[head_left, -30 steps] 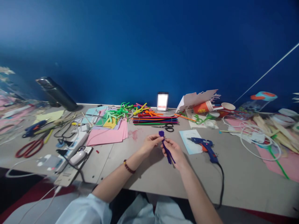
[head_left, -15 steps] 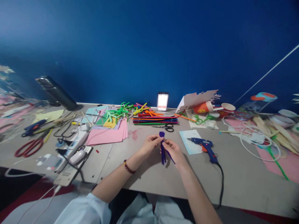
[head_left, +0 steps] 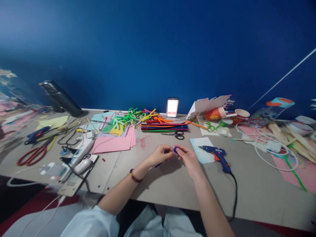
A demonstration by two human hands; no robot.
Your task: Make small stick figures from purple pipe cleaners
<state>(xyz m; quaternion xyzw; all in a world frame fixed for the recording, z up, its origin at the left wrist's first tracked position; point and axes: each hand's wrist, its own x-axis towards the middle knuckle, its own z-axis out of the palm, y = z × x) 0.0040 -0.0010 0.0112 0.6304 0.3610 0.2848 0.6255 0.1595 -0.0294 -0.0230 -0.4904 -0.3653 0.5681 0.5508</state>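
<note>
Left hand: the left hand (head_left: 160, 155) is curled closed, its fingertips pressed against the purple pipe cleaner from the left, above the middle of the table's front edge. A beaded bracelet (head_left: 134, 176) circles the wrist.

Right hand: the right hand (head_left: 189, 159) is also curled, pinching the same pipe cleaner between its thumb and fingertips.

Held piece: the purple pipe cleaner (head_left: 175, 150) is wound into a small coil, gripped between both hands and partly hidden by the fingers. A short purple end (head_left: 158, 165) sticks out below the left hand.

Nearest things: a blue hot glue gun (head_left: 218, 157) lies just right of the right hand, its nose on a pale blue card (head_left: 201, 150). Its black cord (head_left: 235, 194) runs over the front edge of the table (head_left: 256, 194). Black-handled scissors (head_left: 176, 135) lie ahead of the hands, below a bundle of multicoloured pipe cleaners (head_left: 164, 127).

Rest: a stack of pink paper (head_left: 112, 144) lies left of the hands. Toward the left end are a power strip (head_left: 81, 150) and red-handled scissors (head_left: 32, 155). Toward the back edge are twisted green pipe cleaners (head_left: 123, 120) and a dark thermos (head_left: 60, 98) on its side. A tipped orange paper cup (head_left: 213, 114) lies toward the back right corner.
</note>
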